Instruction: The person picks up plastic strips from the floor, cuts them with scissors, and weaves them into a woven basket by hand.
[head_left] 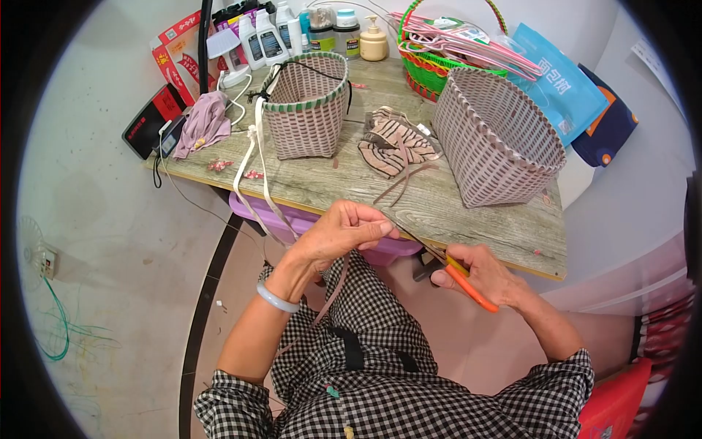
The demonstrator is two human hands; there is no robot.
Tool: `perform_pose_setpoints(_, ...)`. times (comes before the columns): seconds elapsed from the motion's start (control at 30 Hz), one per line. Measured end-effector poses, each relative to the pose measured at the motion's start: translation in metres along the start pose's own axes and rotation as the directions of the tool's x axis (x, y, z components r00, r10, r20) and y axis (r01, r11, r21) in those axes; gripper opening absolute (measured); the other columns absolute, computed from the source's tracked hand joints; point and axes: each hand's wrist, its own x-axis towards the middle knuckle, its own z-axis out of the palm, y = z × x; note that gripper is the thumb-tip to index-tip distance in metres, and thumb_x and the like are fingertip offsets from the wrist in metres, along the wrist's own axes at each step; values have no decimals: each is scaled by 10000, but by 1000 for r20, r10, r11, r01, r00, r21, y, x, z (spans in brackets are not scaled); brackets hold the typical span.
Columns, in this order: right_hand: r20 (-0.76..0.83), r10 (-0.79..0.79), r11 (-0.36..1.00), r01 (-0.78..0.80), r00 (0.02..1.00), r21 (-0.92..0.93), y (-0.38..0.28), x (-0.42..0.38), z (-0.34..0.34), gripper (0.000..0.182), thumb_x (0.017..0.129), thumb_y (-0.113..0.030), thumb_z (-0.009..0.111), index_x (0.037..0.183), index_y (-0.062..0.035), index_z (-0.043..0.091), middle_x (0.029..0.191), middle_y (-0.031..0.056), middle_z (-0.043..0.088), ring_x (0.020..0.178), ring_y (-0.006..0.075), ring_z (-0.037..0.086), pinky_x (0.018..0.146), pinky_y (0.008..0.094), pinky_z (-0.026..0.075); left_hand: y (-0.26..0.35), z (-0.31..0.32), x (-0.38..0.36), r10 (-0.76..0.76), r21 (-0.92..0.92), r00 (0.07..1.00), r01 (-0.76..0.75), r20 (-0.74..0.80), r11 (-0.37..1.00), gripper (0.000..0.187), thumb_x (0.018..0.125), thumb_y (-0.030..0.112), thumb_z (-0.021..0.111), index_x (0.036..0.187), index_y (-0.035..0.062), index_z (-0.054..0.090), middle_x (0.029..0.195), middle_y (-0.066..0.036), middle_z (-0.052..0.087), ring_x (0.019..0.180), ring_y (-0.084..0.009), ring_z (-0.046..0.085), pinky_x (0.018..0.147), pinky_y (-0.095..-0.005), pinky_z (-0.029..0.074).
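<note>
My left hand [347, 234] pinches a thin strip near the table's front edge. A brownish strip [333, 293] hangs below that hand over my checked clothing. My right hand [479, 276] is closed around pliers [468, 284] with orange and yellow handles. The tool's dark jaws point up and left toward my left hand, beside a thin dark strand. Beyond my hands stand a smaller woven basket [307, 121] with a green-trimmed rim and a larger woven basket [497, 146] at the right. Between them lie a striped cloth [398, 143] and a loose strip [402, 183].
Bottles [270, 40] line the table's back, near a green and red basket [424, 69] holding pink hangers. A blue bag [556, 80] is at the right rear. A pink cloth [201, 126] lies left, and a purple container [256, 212] sits under the wooden table [314, 183].
</note>
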Motion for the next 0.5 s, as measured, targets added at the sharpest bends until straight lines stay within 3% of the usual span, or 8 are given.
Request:
perform_pose_setpoints(0.1,-37,-26,999,28,999,34,4,0,0,514,861,-476,675,642,-57,474,530,-38,377,531,61,357,458,253,262,2,2,-1,-20,-3,1000,20,4,1000,272,921,231,637,954,-31,699,614,46,483,585,-40,398,546,-187,338)
perform_pose_setpoints(0.2,-182,-106,985,128,978,113,9,6,9,421,860,-349,718,673,-39,503,532,-20,448,475,62,362,430,261,285,-7,4,2,29,-78,1000,-28,7,997,269,946,198,593,1036,-43,672,660,36,495,611,-48,406,583,-196,348)
perform_pose_setpoints(0.3,-287,-98,905,205,953,372,4,16,18,290,852,-215,738,798,-30,521,616,-9,529,527,46,461,448,218,351,-12,8,5,59,-175,997,-50,46,983,299,959,151,556,1196,-32,553,708,8,514,638,-67,429,608,-208,359)
perform_pose_setpoints(0.4,-391,-142,717,367,909,593,-13,35,27,280,838,-123,738,925,-20,493,763,18,594,652,50,564,516,181,435,-14,17,1,147,-153,986,-134,77,979,365,964,134,537,1284,14,409,739,-27,545,648,-88,449,615,-213,368)
perform_pose_setpoints(0.5,-385,-139,727,358,912,586,-28,40,26,286,838,-68,719,969,-26,468,868,38,607,775,68,605,613,184,487,-8,24,-4,164,-38,984,-162,69,986,377,972,145,526,1285,56,336,765,-61,586,675,-104,497,638,-220,403)
